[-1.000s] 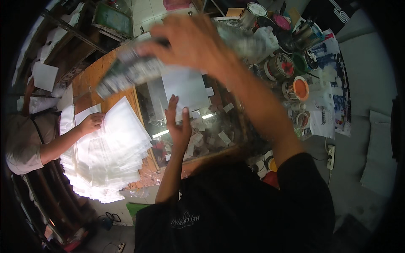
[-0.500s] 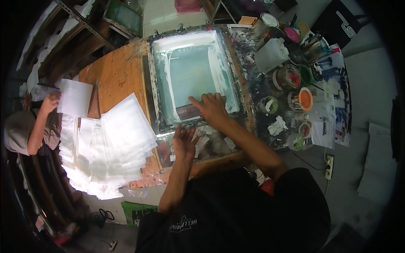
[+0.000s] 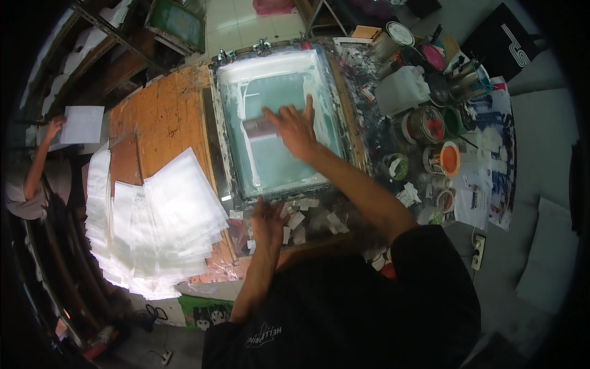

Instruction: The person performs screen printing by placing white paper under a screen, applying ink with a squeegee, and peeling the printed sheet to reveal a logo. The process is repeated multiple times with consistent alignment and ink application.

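Observation:
A framed printing screen point(image 3: 276, 163) with a pale green mesh and white smears round its border lies on the table in front of me. My right hand point(image 3: 294, 130) is over the middle of the mesh, gripping a dark squeegee point(image 3: 257, 128) that rests across it. Its index finger and thumb stick out, and the fingers hide the squeegee's right part. Beside the screen's near edge, my left hand point(image 3: 268, 221) is open with its fingers apart and holds nothing. Small clamps point(image 3: 262, 47) sit along the screen's far edge.
Fanned clear plastic sheets point(image 3: 166, 215) cover the near left of the wooden table point(image 3: 163, 104). Paint tins point(image 3: 424, 125), an orange pot point(image 3: 450, 160) and a white jug point(image 3: 401, 89) crowd the right. At far left, another person's hand point(image 3: 55, 126) holds a white sheet point(image 3: 84, 125).
My right hand has pushed the squeegee from the screen's near end up to its middle. My left hand has stayed near the front edge. The other person's sheet has moved away to the left.

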Demonstrator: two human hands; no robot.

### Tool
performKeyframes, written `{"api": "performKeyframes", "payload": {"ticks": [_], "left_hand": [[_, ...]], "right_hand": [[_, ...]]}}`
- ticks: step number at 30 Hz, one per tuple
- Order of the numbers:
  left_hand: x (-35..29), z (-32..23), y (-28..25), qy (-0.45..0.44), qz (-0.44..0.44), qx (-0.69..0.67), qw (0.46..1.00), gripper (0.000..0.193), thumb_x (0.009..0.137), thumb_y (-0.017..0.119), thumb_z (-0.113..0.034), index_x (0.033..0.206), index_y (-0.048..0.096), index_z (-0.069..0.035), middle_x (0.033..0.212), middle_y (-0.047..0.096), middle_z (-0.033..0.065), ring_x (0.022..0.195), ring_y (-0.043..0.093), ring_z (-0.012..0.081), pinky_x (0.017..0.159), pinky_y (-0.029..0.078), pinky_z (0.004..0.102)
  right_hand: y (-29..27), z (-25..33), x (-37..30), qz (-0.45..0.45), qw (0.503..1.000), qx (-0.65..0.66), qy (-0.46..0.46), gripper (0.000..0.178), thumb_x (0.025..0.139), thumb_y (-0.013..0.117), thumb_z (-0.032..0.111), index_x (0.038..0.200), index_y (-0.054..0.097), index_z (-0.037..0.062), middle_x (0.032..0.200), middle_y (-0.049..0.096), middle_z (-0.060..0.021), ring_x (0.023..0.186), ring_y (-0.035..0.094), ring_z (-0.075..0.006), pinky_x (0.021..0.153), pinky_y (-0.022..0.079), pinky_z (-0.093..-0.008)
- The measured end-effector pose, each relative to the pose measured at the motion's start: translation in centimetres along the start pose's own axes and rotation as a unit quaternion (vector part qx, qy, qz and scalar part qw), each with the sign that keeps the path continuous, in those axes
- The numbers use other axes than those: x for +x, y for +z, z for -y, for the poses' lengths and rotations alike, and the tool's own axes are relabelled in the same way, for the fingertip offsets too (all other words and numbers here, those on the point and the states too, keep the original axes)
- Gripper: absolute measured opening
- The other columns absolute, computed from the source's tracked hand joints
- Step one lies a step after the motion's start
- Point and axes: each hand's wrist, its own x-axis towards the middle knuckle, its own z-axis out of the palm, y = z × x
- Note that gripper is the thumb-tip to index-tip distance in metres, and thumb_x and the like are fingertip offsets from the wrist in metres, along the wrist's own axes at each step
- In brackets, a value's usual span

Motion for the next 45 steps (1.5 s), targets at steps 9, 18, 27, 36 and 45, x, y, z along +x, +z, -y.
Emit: {"api": "performKeyframes", "payload": {"ticks": [9,18,27,36,45], "left_hand": [[0.0,-0.2,0.4,-0.007,-0.007,0.019,1.0,0.082,0.101,0.057,-0.052,0.145,0.028,0.011,0.14,0.042,0.0252,0.137,0.044,0.0395,0.109,0.036,0.0667],[-2.3,-1.6,-0.5,0.002,0.101,-0.003,0.995,0.036,0.098,0.066,-0.04,0.109,0.06,-0.006,0.109,0.062,0.0135,0.121,0.058,0.0338,0.107,0.04,0.0621],[-6.6,-9.7,7.6,0.161,0.343,-0.019,0.925,0.013,0.085,0.065,-0.006,0.097,0.068,-0.006,0.105,0.074,0.0136,0.114,0.067,0.0392,0.116,0.035,0.0581],[20.6,-14.5,11.4,0.583,-0.071,0.621,0.519,0.029,0.095,0.07,-0.028,0.114,0.075,-0.006,0.121,0.07,0.0158,0.109,0.065,0.0358,0.097,0.048,0.0407],[12.9,-13.5,12.4,0.571,0.044,0.505,0.645,0.015,0.096,0.069,-0.015,0.102,0.074,-0.001,0.075,0.07,0.0182,0.062,0.067,0.0187,0.061,0.053,0.0345]], "right_hand": [[0.3,-6.0,9.4,0.138,0.988,0.042,0.05,0.068,0.083,0.08,0.016,0.145,0.054,0.0228,0.107,0.065,-0.0086,0.112,0.061,-0.0267,0.103,0.034,-0.0619],[-12.1,6.4,-8.6,0.098,0.995,0.026,-0.02,0.064,0.087,0.065,0.006,0.149,0.054,0.0215,0.102,0.053,-0.0058,0.099,0.052,-0.0247,0.099,0.033,-0.0556],[-22.6,5.2,1.2,-0.141,0.988,-0.002,-0.071,0.058,0.09,0.07,0.052,0.132,0.066,0.0125,0.085,0.054,-0.0055,0.081,0.053,-0.0235,0.079,0.042,-0.0418],[-29.2,2.3,13.6,-0.069,0.992,0.061,-0.085,0.051,0.102,0.056,0.045,0.11,0.07,-0.0037,0.059,0.061,-0.0116,0.056,0.06,-0.0275,0.087,0.048,-0.048],[-34.3,2.9,17.6,0.138,0.977,0.15,0.066,0.044,0.103,0.059,0.04,0.114,0.072,-0.0007,0.055,0.055,-0.0059,0.045,0.048,-0.0175,0.055,0.052,-0.0372]]}}
